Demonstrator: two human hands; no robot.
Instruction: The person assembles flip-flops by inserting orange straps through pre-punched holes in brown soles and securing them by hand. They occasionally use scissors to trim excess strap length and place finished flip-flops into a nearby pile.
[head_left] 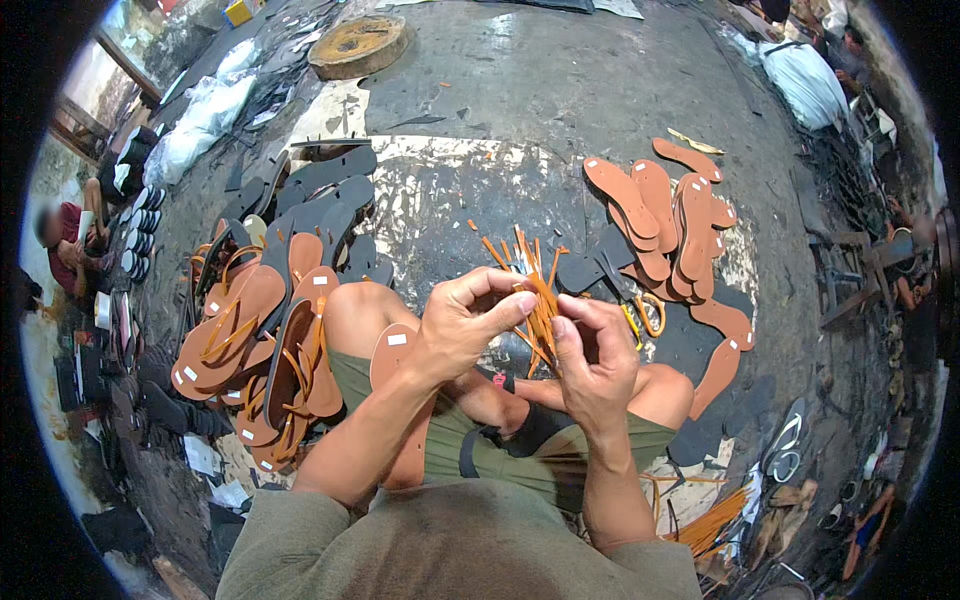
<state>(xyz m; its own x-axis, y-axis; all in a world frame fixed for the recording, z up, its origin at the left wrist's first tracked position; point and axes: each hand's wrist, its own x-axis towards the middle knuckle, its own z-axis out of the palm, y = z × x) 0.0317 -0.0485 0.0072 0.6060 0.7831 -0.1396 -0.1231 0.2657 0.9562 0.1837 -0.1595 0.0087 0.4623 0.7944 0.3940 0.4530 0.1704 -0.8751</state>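
Both hands meet over the person's knees, and between them is a bundle of thin orange straps (541,315). The left hand (462,325) has its fingers closed on the straps from the left side, with the thumb laid across toward the bundle. The right hand (592,355) is closed on the same straps from the right, thumb and first finger pinched together on them. The strap ends stand up and fan out above the two hands.

A brown sole (394,352) with a small white label lies on the left knee, just under the left wrist. Left of the straps, beside the left knee, there is a heap of brown sandals (262,345) that already have straps on them, and past this heap lie black soles (325,195) on the floor. Right of the straps and further away is a pile of brown soles (665,220) without straps. Just right of the right hand is a pair of scissors (648,315) with yellow handles, lying on dark cut pieces. More loose orange straps (712,520) lie on the floor low on the right, near the right elbow.

Far behind the straps a round wooden block (358,45) stands on the grey floor (580,90). Far to the left another person (75,245) sits by rows of dark and white things; what they are I cannot tell
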